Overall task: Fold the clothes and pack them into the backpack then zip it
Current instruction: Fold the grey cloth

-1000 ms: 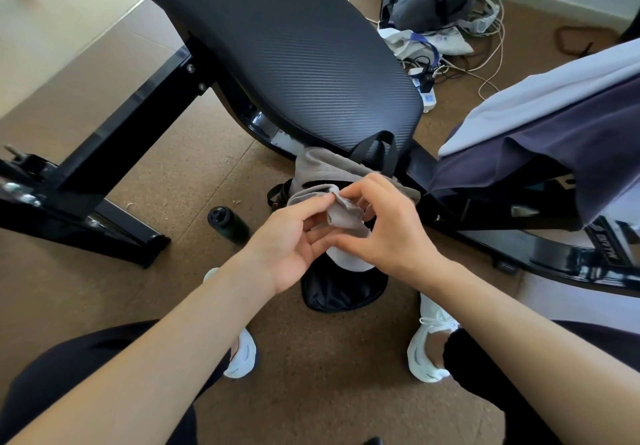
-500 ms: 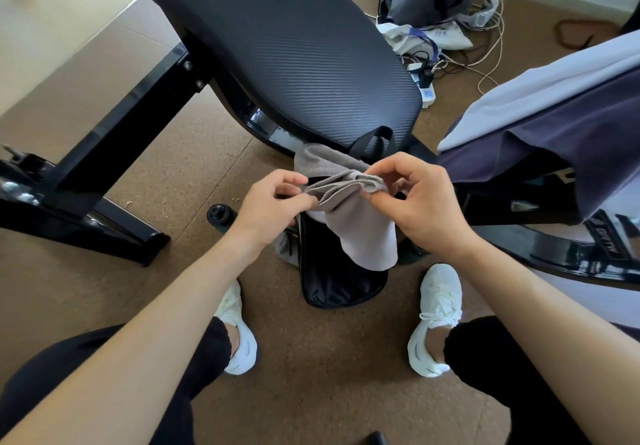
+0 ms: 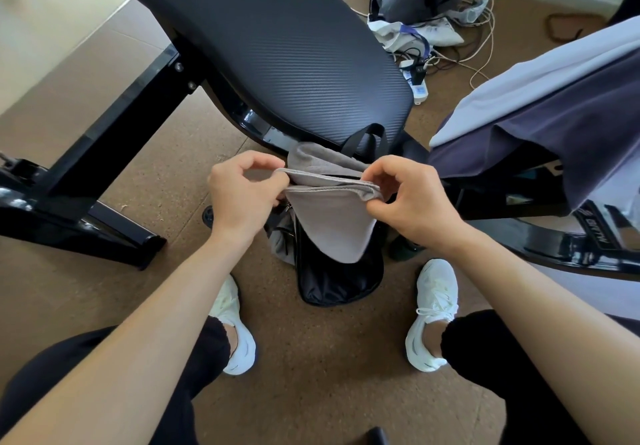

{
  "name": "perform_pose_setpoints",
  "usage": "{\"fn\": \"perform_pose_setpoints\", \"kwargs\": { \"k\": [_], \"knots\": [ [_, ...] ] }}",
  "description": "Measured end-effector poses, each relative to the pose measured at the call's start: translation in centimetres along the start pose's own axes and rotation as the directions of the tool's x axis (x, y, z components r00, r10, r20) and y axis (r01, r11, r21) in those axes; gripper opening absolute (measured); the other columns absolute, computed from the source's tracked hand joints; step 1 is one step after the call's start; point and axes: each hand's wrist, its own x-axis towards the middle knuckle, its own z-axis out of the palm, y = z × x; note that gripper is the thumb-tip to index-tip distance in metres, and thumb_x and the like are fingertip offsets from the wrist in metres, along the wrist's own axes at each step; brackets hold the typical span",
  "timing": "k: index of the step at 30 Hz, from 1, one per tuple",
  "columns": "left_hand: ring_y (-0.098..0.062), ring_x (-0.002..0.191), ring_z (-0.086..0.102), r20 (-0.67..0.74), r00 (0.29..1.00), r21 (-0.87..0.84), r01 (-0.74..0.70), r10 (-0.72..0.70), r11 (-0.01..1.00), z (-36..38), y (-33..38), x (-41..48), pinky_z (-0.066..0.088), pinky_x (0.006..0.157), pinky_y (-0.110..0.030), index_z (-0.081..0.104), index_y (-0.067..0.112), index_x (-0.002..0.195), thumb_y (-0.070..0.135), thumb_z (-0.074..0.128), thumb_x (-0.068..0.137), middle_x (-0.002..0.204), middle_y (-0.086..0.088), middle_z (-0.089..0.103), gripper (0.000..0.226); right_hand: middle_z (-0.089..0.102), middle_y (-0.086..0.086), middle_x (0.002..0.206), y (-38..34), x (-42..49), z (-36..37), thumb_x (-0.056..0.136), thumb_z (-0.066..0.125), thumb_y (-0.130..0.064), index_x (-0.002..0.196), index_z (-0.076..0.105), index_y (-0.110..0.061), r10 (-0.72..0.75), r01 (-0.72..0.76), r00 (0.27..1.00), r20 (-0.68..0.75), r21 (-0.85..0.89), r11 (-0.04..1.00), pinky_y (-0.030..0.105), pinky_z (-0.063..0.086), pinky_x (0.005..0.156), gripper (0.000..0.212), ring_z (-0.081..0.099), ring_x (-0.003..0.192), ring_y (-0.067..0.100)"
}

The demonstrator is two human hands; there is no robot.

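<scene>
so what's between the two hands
In the head view, a grey cloth spans the gap: the left hand pinches one end, the right hand the other, above the backpack.

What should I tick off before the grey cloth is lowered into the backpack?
1. Left hand grips the top edge of the grey cloth: ok.
2. Right hand pinches the other end: ok.
3. Cloth held level, hanging over the backpack: ok.
4. Backpack opening clear: cannot tell, the cloth hides it.
5. Fold finished: cannot tell; only the top edge shows doubled.
6. All clothes packed: not ok; the navy garment and the white garment lie draped at right.
</scene>
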Motion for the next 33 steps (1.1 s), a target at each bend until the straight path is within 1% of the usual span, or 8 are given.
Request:
{"fn": "perform_pose_setpoints", "kwargs": {
  "k": [6, 11, 18, 22, 26, 29, 31, 33],
  "knots": [
    [-0.02, 0.054, 0.07, 0.145, 0.989, -0.107, 0.049, -0.033, 0.993, 0.5, 0.7, -0.8, 0.053, 0.047, -0.023, 0.08, 0.012, 0.09, -0.003, 0.062, 0.087, 0.079, -0.006, 0.077, 0.024, 0.063, 0.001, 0.085, 0.3, 0.1, 0.4, 0.069, 0.068, -0.003, 0.106, 0.069, -0.019, 0.044, -0.03, 0.994, 0.096, -0.147, 0.989, 0.04, 0.052, 0.071, 0.041, 0.057, 0.074, 0.016],
    [-0.012, 0.053, 0.066, 0.202, 0.979, -0.191, 0.078, -0.039, 0.978, 1.1, 1.1, -1.3, 0.051, 0.047, -0.02, 0.078, 0.008, 0.083, -0.009, 0.058, 0.087, 0.068, -0.001, 0.074, 0.027, 0.057, -0.005, 0.092, 0.1, 0.4, 0.9, 0.07, 0.062, -0.024, 0.103, 0.07, -0.021, 0.024, 0.018, 0.988, 0.151, -0.271, 0.962, 0.037, 0.048, 0.079, 0.034, 0.051, 0.091, 0.017],
    [-0.017, 0.061, 0.072, 0.254, 0.967, -0.245, 0.096, -0.032, 0.965, 1.6, 1.4, -1.9, 0.053, 0.051, -0.021, 0.076, 0.008, 0.083, -0.009, 0.06, 0.089, 0.073, -0.007, 0.075, 0.025, 0.066, -0.005, 0.092, -1.2, 0.9, 3.5, 0.083, 0.063, -0.055, 0.105, 0.063, -0.021, -0.152, 0.21, 0.976, 0.158, -0.472, 0.856, 0.035, 0.045, 0.073, 0.041, 0.06, 0.086, 0.02],
    [-0.017, 0.063, 0.073, 0.252, 0.967, -0.246, 0.089, -0.024, 0.965, 1.3, 1.1, -1.5, 0.054, 0.052, -0.022, 0.077, 0.012, 0.081, -0.008, 0.061, 0.088, 0.072, -0.004, 0.075, 0.026, 0.059, -0.005, 0.077, -1.2, 1.0, 4.0, 0.094, 0.046, -0.053, 0.089, 0.058, -0.017, -0.158, 0.229, 0.964, 0.214, -0.369, 0.901, 0.046, 0.049, 0.063, 0.038, 0.06, 0.073, 0.023],
    [-0.009, 0.055, 0.061, 0.349, 0.934, -0.218, 0.004, 0.074, 0.976, 0.6, 0.7, -0.9, 0.045, 0.051, -0.018, 0.078, 0.008, 0.088, 0.011, 0.057, 0.086, 0.071, -0.004, 0.073, 0.021, 0.064, -0.006, 0.078, -1.4, 1.1, 2.9, 0.098, 0.048, -0.047, 0.097, 0.065, -0.021, -0.128, 0.204, 0.956, 0.266, -0.283, 0.937, 0.045, 0.049, 0.065, 0.032, 0.06, 0.072, 0.017],
    [-0.015, 0.079, 0.064, 0.555, 0.795, -0.252, -0.118, 0.243, 0.961, 0.0, 0.2, -0.1, 0.047, 0.074, -0.02, 0.075, 0.009, 0.108, 0.027, 0.066, 0.082, 0.094, -0.009, 0.074, 0.032, 0.064, -0.007, 0.075, -1.8, 1.4, 1.2, 0.1, 0.062, -0.033, 0.096, 0.071, -0.027, -0.089, 0.113, 0.946, 0.312, -0.058, 0.992, 0.035, 0.048, 0.066, 0.011, 0.058, 0.07, 0.009],
    [-0.007, 0.098, 0.066, 0.685, 0.662, -0.258, -0.171, 0.304, 0.951, 0.3, -0.4, -0.4, 0.048, 0.086, -0.018, 0.07, 0.018, 0.116, 0.018, 0.083, 0.079, 0.105, 0.008, 0.074, 0.04, 0.061, -0.009, 0.074, -2.3, 1.6, -0.3, 0.099, 0.066, -0.024, 0.091, 0.072, -0.029, -0.084, 0.05, 0.936, 0.343, 0.107, 0.993, 0.022, 0.042, 0.064, 0.011, 0.053, 0.07, 0.001],
    [-0.005, 0.11, 0.067, 0.725, 0.635, -0.207, -0.169, 0.266, 0.964, 1.3, -1.4, -0.9, 0.05, 0.093, -0.02, 0.068, 0.018, 0.119, 0.008, 0.089, 0.075, 0.113, 0.013, 0.075, 0.05, 0.065, 0.002, 0.078, -2.3, 1.7, -1.6, 0.1, 0.065, -0.022, 0.097, 0.075, -0.013, -0.07, 0.009, 0.932, 0.356, 0.169, 0.986, 0.018, 0.042, 0.065, 0.014, 0.054, 0.074, 0.001]
  ]
}}
